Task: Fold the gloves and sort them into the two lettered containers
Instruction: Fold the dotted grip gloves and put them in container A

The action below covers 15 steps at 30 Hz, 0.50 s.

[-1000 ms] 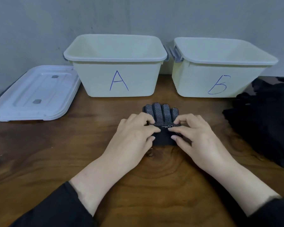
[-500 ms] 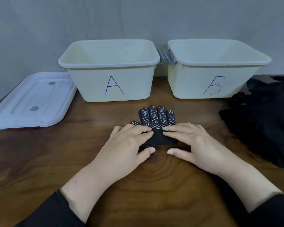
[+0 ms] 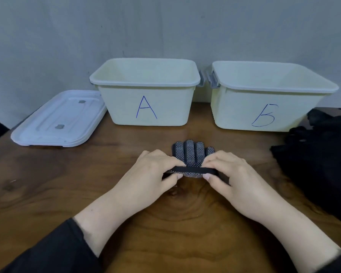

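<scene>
1. My left hand [image 3: 154, 172] and right hand [image 3: 230, 174] each have a pinching grip on the cuff edge of the dotted glove [image 3: 192, 154], lying on the tabletop [image 3: 67, 194] before container A [image 3: 148, 107].
2. I should carry both corners forward evenly, so the fold lands square over the fingers.
</scene>
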Each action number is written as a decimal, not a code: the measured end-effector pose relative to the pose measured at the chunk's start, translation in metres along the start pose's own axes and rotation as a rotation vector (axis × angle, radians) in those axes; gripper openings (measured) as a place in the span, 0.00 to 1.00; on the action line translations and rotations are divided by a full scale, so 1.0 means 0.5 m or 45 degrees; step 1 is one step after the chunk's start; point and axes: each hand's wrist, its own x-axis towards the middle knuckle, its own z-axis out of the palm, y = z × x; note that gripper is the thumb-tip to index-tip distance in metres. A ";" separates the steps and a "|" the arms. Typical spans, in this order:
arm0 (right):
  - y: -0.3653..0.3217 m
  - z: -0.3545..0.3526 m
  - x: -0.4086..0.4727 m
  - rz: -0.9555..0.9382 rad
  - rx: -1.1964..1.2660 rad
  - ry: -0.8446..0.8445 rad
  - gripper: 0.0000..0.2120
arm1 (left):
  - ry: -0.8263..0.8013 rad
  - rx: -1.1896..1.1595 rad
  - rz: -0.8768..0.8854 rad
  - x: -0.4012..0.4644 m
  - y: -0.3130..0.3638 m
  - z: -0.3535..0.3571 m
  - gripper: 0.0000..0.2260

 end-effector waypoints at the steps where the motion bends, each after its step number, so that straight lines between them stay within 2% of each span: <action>1: -0.004 -0.005 -0.001 0.020 0.080 -0.018 0.04 | -0.001 -0.067 -0.039 -0.007 0.003 -0.003 0.07; 8: -0.016 -0.016 0.003 0.283 0.486 0.076 0.06 | 0.020 -0.625 -0.305 -0.015 0.023 -0.020 0.11; 12: -0.003 -0.005 0.042 0.386 0.551 0.173 0.06 | 0.146 -0.641 -0.399 0.013 0.004 -0.005 0.12; 15: 0.024 0.007 0.076 0.499 0.514 0.214 0.06 | 0.273 -0.440 -0.428 0.031 -0.015 0.006 0.13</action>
